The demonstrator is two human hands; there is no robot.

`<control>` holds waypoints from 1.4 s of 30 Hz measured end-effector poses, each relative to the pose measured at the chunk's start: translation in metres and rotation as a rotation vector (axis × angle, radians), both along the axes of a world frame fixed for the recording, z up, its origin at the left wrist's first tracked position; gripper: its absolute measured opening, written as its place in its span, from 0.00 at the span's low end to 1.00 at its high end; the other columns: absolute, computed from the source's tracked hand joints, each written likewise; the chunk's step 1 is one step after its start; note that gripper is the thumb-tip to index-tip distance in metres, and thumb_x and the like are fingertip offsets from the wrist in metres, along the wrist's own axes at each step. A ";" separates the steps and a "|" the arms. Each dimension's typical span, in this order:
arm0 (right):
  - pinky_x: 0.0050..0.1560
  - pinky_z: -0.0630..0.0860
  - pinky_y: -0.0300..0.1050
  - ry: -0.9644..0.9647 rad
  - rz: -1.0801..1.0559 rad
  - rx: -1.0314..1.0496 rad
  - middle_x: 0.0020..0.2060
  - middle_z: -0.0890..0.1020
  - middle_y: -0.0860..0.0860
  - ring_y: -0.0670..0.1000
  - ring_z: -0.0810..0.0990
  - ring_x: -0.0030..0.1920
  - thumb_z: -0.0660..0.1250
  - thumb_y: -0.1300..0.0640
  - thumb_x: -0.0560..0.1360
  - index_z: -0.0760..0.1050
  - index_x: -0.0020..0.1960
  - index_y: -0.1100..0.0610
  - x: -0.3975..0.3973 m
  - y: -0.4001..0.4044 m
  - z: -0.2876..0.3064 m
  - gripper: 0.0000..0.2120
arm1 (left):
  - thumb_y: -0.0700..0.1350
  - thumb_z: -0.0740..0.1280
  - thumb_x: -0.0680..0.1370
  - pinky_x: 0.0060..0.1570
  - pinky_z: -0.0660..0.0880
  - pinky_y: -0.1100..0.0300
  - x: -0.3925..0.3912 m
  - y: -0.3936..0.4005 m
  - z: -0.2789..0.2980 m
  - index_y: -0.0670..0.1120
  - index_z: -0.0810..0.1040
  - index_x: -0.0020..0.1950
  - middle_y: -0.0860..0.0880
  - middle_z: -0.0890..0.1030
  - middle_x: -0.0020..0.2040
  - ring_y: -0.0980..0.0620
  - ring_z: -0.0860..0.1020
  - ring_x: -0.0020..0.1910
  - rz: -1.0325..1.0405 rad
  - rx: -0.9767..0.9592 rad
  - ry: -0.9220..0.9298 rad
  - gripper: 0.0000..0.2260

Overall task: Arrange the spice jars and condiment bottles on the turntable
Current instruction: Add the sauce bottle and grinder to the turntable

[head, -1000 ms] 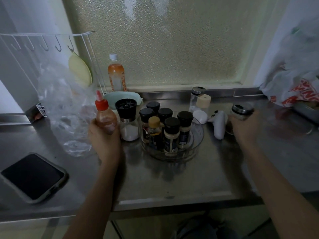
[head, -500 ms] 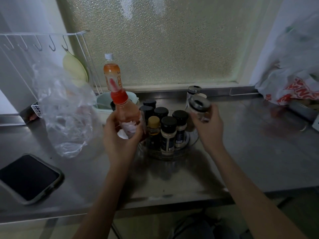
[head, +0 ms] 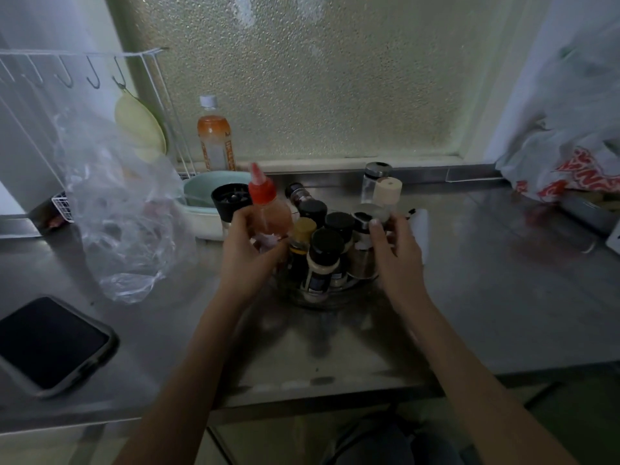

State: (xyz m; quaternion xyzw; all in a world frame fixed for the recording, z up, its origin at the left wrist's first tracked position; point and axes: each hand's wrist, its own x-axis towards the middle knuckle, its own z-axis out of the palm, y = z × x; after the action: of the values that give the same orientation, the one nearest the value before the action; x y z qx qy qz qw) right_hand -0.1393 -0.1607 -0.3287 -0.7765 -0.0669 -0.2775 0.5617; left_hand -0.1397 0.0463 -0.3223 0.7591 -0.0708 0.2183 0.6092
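Note:
A clear round turntable [head: 330,298] sits mid-counter and holds several dark-capped spice jars [head: 323,260] and one gold-capped bottle [head: 302,233]. My left hand [head: 248,253] grips a red-capped squeeze sauce bottle [head: 268,213] at the turntable's left edge, tilted slightly. My right hand [head: 396,250] holds a glass jar with a metal lid [head: 367,236] at the turntable's right side, its base low among the other jars. A black-topped grinder [head: 229,199] stands just behind my left hand.
A clear jar [head: 375,181] and a cork-topped jar [head: 387,193] stand behind the turntable. A pale green bowl [head: 208,193], a drink bottle [head: 214,135], a crumpled plastic bag [head: 124,209] and a phone [head: 50,340] lie left. Printed bags [head: 570,162] fill the right.
Both hands have come down onto the turntable: the sauce bottle has lowered to its left edge, and the metal-lidded jar has dropped in on the right.

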 end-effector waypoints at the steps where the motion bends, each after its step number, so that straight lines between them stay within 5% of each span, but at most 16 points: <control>1: 0.38 0.71 0.29 0.000 0.006 -0.006 0.37 0.77 0.50 0.40 0.74 0.35 0.59 0.52 0.78 0.71 0.51 0.57 0.000 0.000 0.000 0.08 | 0.37 0.72 0.71 0.45 0.74 0.73 0.002 0.001 -0.004 0.45 0.68 0.62 0.52 0.76 0.55 0.57 0.76 0.54 -0.016 0.039 0.023 0.23; 8: 0.38 0.71 0.31 0.003 0.016 -0.002 0.37 0.76 0.46 0.42 0.74 0.37 0.60 0.52 0.78 0.69 0.50 0.56 -0.004 0.001 0.004 0.08 | 0.38 0.69 0.74 0.55 0.75 0.61 0.003 0.003 -0.007 0.46 0.70 0.68 0.48 0.79 0.58 0.54 0.78 0.56 0.011 0.108 0.025 0.23; 11: 0.36 0.70 0.28 0.054 0.007 0.006 0.37 0.75 0.45 0.39 0.73 0.34 0.57 0.51 0.79 0.68 0.48 0.55 -0.004 -0.003 0.013 0.08 | 0.39 0.67 0.76 0.47 0.74 0.74 -0.002 0.001 -0.007 0.51 0.71 0.67 0.54 0.79 0.54 0.63 0.77 0.52 0.079 0.125 -0.033 0.20; 14: 0.40 0.71 0.37 0.085 -0.103 -0.005 0.40 0.76 0.47 0.43 0.73 0.37 0.58 0.52 0.79 0.70 0.50 0.59 0.018 -0.015 0.025 0.10 | 0.37 0.66 0.76 0.39 0.72 0.77 -0.004 0.005 -0.005 0.50 0.76 0.60 0.54 0.79 0.47 0.68 0.77 0.43 0.292 0.158 -0.127 0.15; 16: 0.40 0.70 0.36 0.162 -0.117 -0.112 0.46 0.79 0.54 0.49 0.75 0.42 0.62 0.55 0.77 0.72 0.53 0.61 0.042 -0.025 0.033 0.10 | 0.36 0.65 0.73 0.41 0.72 0.72 -0.002 0.011 -0.004 0.45 0.77 0.55 0.51 0.78 0.45 0.62 0.75 0.41 0.491 0.166 -0.128 0.12; 19: 0.42 0.73 0.41 0.434 0.136 -0.399 0.54 0.78 0.57 0.53 0.76 0.51 0.63 0.62 0.75 0.73 0.59 0.61 0.080 -0.035 0.040 0.13 | 0.39 0.68 0.72 0.44 0.71 0.60 0.003 0.019 -0.004 0.41 0.71 0.59 0.45 0.75 0.53 0.49 0.75 0.47 0.604 0.167 -0.057 0.16; 22: 0.63 0.72 0.50 0.641 0.298 -0.639 0.63 0.76 0.58 0.58 0.74 0.64 0.61 0.62 0.76 0.72 0.65 0.57 0.095 -0.030 0.046 0.17 | 0.43 0.71 0.71 0.49 0.67 0.60 0.015 0.022 -0.009 0.39 0.68 0.63 0.39 0.72 0.61 0.42 0.74 0.55 0.566 0.271 0.069 0.24; 26: 0.67 0.64 0.49 0.627 0.443 -0.849 0.67 0.72 0.58 0.58 0.70 0.66 0.62 0.64 0.76 0.69 0.67 0.61 0.085 -0.022 0.064 0.19 | 0.49 0.72 0.70 0.57 0.72 0.43 0.028 0.026 -0.017 0.41 0.70 0.62 0.37 0.74 0.58 0.38 0.73 0.56 0.507 0.297 0.119 0.25; 33: 0.62 0.69 0.51 0.584 0.508 -1.200 0.63 0.75 0.58 0.57 0.73 0.62 0.62 0.65 0.75 0.71 0.64 0.60 0.085 -0.023 0.076 0.17 | 0.53 0.72 0.70 0.53 0.75 0.43 0.035 0.030 -0.022 0.42 0.69 0.64 0.39 0.78 0.59 0.39 0.75 0.57 0.453 0.336 0.087 0.27; 36: 0.53 0.76 0.46 0.569 0.497 -1.115 0.55 0.81 0.54 0.51 0.79 0.53 0.62 0.62 0.74 0.76 0.59 0.56 0.086 -0.025 0.080 0.14 | 0.52 0.72 0.71 0.52 0.75 0.45 0.034 0.031 -0.025 0.43 0.69 0.64 0.40 0.78 0.58 0.40 0.75 0.57 0.465 0.326 0.079 0.27; 39: 0.33 0.74 0.27 0.624 0.564 -0.872 0.43 0.81 0.48 0.38 0.79 0.38 0.63 0.60 0.76 0.78 0.56 0.56 0.084 -0.033 0.084 0.10 | 0.50 0.73 0.70 0.51 0.74 0.47 0.034 0.030 -0.025 0.42 0.70 0.64 0.39 0.78 0.58 0.40 0.75 0.56 0.474 0.327 0.056 0.26; 42: 0.31 0.72 0.26 0.672 0.657 -0.516 0.36 0.79 0.47 0.37 0.78 0.32 0.63 0.59 0.76 0.79 0.51 0.59 0.080 -0.042 0.083 0.07 | 0.49 0.73 0.71 0.52 0.74 0.47 0.034 0.029 -0.026 0.41 0.70 0.64 0.39 0.79 0.58 0.40 0.75 0.57 0.468 0.327 0.046 0.26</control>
State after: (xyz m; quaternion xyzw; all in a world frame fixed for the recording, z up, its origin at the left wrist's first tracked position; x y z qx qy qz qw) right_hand -0.0591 -0.2031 -0.2453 -0.8736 -0.1889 0.2021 0.4003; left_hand -0.1060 0.0754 -0.3478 0.8476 0.0858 0.3214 0.4134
